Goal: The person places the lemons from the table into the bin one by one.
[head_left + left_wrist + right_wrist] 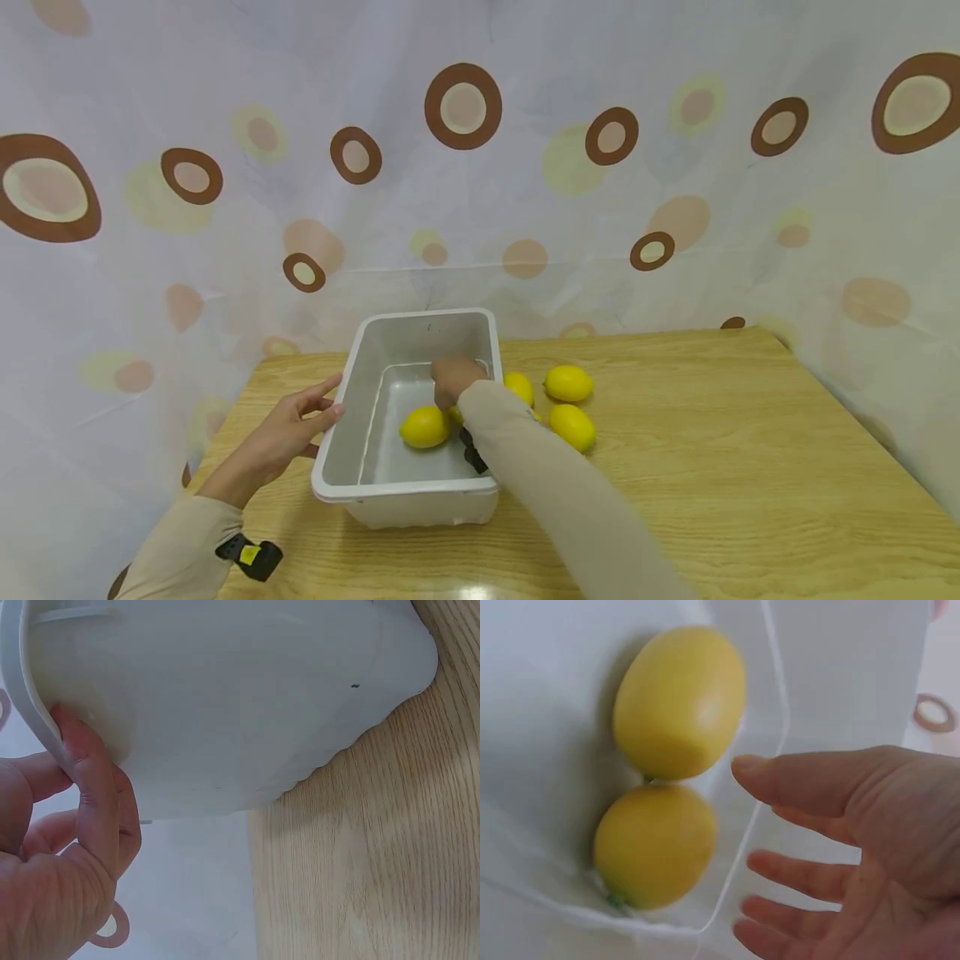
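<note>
A white plastic bin (pixel 420 507) stands on the table, and my left hand (pixel 288 427) grips its left rim. In the left wrist view, the fingers (pixel 94 795) curl under the rim against the bin's outer wall (pixel 240 697). My right hand (pixel 455 382) is down inside the bin, partly hidden by its own sleeve. Two lemons lie on the bin floor in the right wrist view: one lemon (pixel 679 701) almost touches the other lemon (pixel 656 847). Beside them the right hand (pixel 840 847) has its fingers spread, holding nothing.
Several lemons lie on the wooden table (pixel 735 450) just right of the bin, among them one lemon (pixel 568 383) at the back and another lemon (pixel 573 427) nearer. A patterned curtain (pixel 480 208) hangs behind the table and along its sides.
</note>
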Available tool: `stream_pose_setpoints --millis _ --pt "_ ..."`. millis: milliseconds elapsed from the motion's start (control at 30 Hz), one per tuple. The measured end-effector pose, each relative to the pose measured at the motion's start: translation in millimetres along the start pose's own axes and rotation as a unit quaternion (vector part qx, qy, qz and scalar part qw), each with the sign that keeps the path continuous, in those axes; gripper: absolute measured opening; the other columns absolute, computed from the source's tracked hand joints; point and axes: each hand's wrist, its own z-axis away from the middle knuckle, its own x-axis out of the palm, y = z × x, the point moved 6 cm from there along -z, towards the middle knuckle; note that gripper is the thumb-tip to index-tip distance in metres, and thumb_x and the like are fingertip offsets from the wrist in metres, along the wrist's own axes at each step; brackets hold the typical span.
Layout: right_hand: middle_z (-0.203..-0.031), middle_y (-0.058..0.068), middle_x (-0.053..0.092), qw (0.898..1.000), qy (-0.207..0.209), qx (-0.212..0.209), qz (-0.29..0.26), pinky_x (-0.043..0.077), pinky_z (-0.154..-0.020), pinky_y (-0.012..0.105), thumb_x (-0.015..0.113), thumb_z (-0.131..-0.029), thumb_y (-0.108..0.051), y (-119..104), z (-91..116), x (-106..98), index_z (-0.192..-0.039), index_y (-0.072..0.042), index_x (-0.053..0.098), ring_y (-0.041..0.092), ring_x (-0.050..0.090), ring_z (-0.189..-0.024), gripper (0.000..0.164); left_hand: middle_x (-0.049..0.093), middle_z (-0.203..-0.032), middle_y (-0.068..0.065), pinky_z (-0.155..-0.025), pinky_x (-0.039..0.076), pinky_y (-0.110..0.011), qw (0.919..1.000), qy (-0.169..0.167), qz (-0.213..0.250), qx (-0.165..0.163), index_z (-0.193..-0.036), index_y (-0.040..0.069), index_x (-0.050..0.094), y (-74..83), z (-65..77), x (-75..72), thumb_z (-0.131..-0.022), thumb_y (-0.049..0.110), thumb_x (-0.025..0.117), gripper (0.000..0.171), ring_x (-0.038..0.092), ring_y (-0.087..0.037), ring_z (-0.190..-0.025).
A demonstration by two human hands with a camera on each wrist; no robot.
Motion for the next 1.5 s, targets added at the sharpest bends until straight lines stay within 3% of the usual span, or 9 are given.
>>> stream_pose_setpoints --millis 267,433,600,733,900,1133,1300,1500 --pt "-0.126 0.001 0.051 0.996 0.023 -0.084 -0.033 0.039 -0.093 0.034 0.069 -0.076 -0.023 -19.5 16.1 -26.3 -0.127 -0.016 0.049 0.019 0.048 -0.111 0.056 0.043 -0.115 -0.022 -0.067 0.052 -0.042 0.9999 0.005 -0.009 -0.003 -0.143 0.019 0.02 -1.5 1.4 -3.9 -0.089 0.03 0.052 0.064 0.055 -0.026 -0.095" --pt "-0.132 0.006 0.044 0.986 0.039 -0.156 -0.046 0.032 -0.1 0.034 0.064 -0.08 -0.028 -23.7 36.4 -60.8 -0.132 -0.012 0.042 0.021 0.041 -0.12 0.058 0.044 -0.115 -0.022 -0.066 0.052 -0.042 0.9999 0.01 -0.008 -0.006 -0.143 0.017 0.02 -0.9 1.5 -2.2 -0.09 0.029 0.052 0.063 0.055 -0.025 -0.095" --pt "-0.131 0.007 0.046 0.979 0.092 -0.172 -0.059 0.035 -0.098 0.038 0.063 -0.081 -0.031 13.2 65.7 -95.6 -0.131 -0.013 0.043 0.024 0.042 -0.118 0.057 0.044 -0.115 -0.021 -0.066 0.052 -0.043 0.9999 0.003 0.003 -0.012 -0.143 0.017 0.02 -2.9 -2.1 5.2 -0.09 0.028 0.052 0.063 0.055 -0.025 -0.094" --pt "-0.133 0.011 0.042 0.978 0.109 -0.159 -0.078 0.033 -0.099 0.044 0.061 -0.083 -0.03 54.5 86.6 -103.1 -0.132 -0.01 0.041 0.028 0.039 -0.121 0.057 0.045 -0.114 -0.021 -0.065 0.052 -0.043 0.9998 0.011 0.004 -0.014 -0.143 0.018 0.021 -3.8 -2.7 4.5 -0.089 0.028 0.053 0.063 0.056 -0.025 -0.092" --pt "-0.132 0.014 0.042 0.979 0.13 -0.138 -0.078 0.032 -0.098 0.049 0.061 -0.084 -0.028 103.2 103.7 -85.8 -0.131 -0.006 0.042 0.032 0.038 -0.121 0.056 0.044 -0.114 -0.021 -0.065 0.052 -0.043 0.9999 0.011 0.001 -0.01 -0.143 0.018 0.021 -2.3 -2.0 1.4 -0.089 0.029 0.053 0.063 0.056 -0.025 -0.093" --pt "-0.126 0.021 0.044 0.986 0.108 -0.089 -0.089 0.037 -0.09 0.051 0.063 -0.083 -0.026 155.5 109.3 -21.8 -0.128 -0.003 0.044 0.037 0.043 -0.113 0.054 0.044 -0.113 -0.021 -0.065 0.052 -0.043 0.9998 0.01 0.005 -0.014 -0.143 0.018 0.021 -1.7 -0.7 0.4 -0.089 0.029 0.053 0.063 0.056 -0.025 -0.092" --pt "-0.124 0.023 0.045 0.985 0.115 -0.076 -0.109 0.038 -0.089 0.051 0.066 -0.08 -0.024 171.0 106.5 7.9 -0.128 0.001 0.044 0.037 0.044 -0.112 0.058 0.044 -0.113 -0.021 -0.065 0.052 -0.043 0.9999 0.008 0.005 -0.013 -0.143 0.018 0.021 -1.1 -0.7 0.8 -0.09 0.028 0.052 0.062 0.057 -0.025 -0.091" --pt "-0.122 0.021 0.046 0.977 0.141 -0.081 -0.135 0.043 -0.078 0.045 0.067 -0.078 -0.02 172.0 104.8 22.9 -0.127 0.001 0.043 0.027 0.05 -0.098 0.059 0.044 -0.114 -0.021 -0.066 0.052 -0.043 0.9998 0.012 0.0 -0.017 -0.143 0.018 0.021 -1.7 -0.3 -0.6 -0.09 0.028 0.052 0.062 0.056 -0.024 -0.092"
